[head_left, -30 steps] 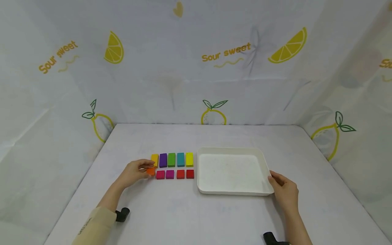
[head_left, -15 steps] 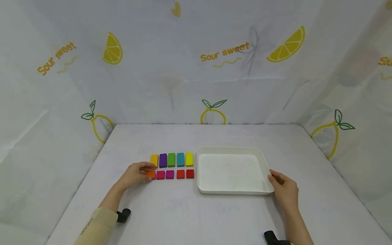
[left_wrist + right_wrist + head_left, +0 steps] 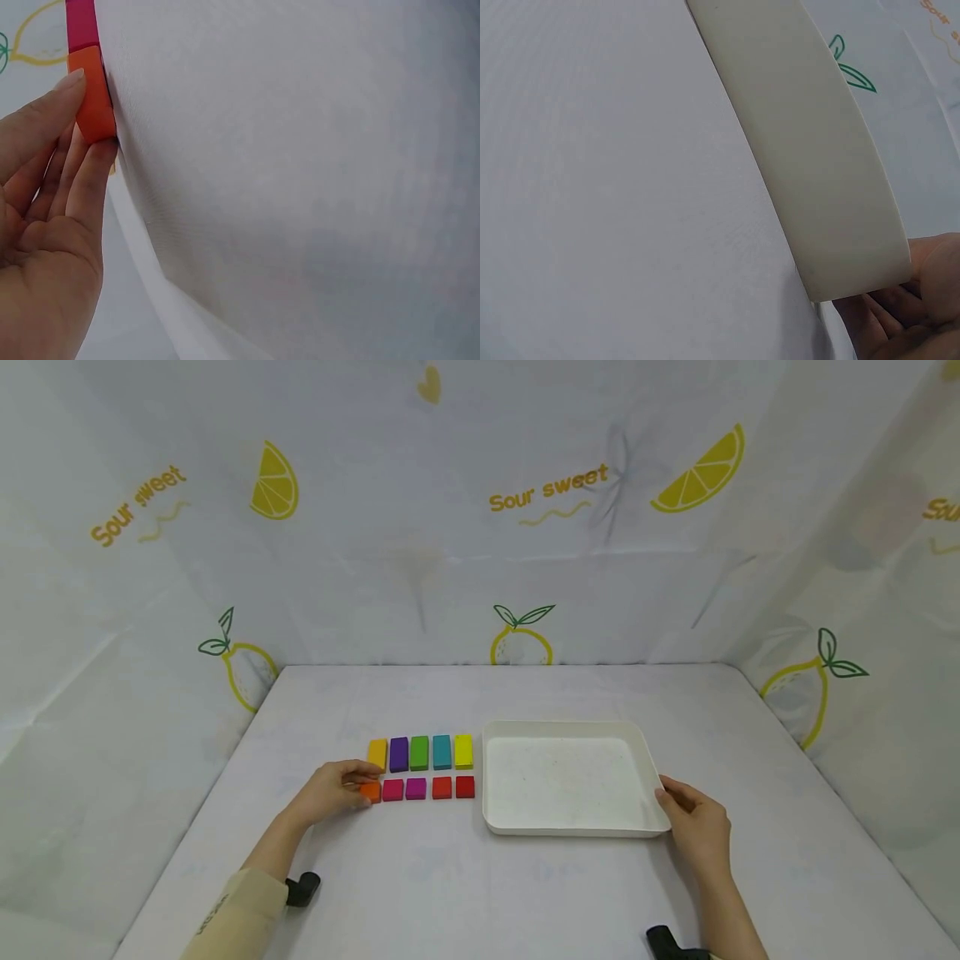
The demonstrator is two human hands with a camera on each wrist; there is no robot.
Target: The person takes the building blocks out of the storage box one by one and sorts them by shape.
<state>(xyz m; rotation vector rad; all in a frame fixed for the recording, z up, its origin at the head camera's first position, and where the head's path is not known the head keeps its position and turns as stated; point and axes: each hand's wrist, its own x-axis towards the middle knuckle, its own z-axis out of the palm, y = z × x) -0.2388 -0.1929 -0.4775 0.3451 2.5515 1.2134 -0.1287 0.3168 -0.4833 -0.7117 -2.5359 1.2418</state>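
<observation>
My left hand (image 3: 327, 789) pinches a small orange block (image 3: 371, 792) at the left end of the nearer row of blocks. In the left wrist view the thumb lies on the face of the orange block (image 3: 96, 101), with fingers beneath its end and a pink block (image 3: 81, 22) just beyond. That pink block, a magenta one (image 3: 416, 789) and two red ones (image 3: 453, 787) make up the rest of the row. At the right, my right hand (image 3: 701, 831) grips the near right side of a shallow white tray (image 3: 570, 785), thumb at its rim.
Behind the nearer row stands a second row: an amber block (image 3: 377, 754), a purple (image 3: 399, 754), a green (image 3: 419, 752), a teal (image 3: 442, 752) and a yellow one (image 3: 464, 752). A lemon-printed white curtain (image 3: 420, 568) closes off the table's back and sides.
The orange block has come down slightly toward me and now lines up beside the pink one. My left hand shifted with it; the right hand stays at the tray.
</observation>
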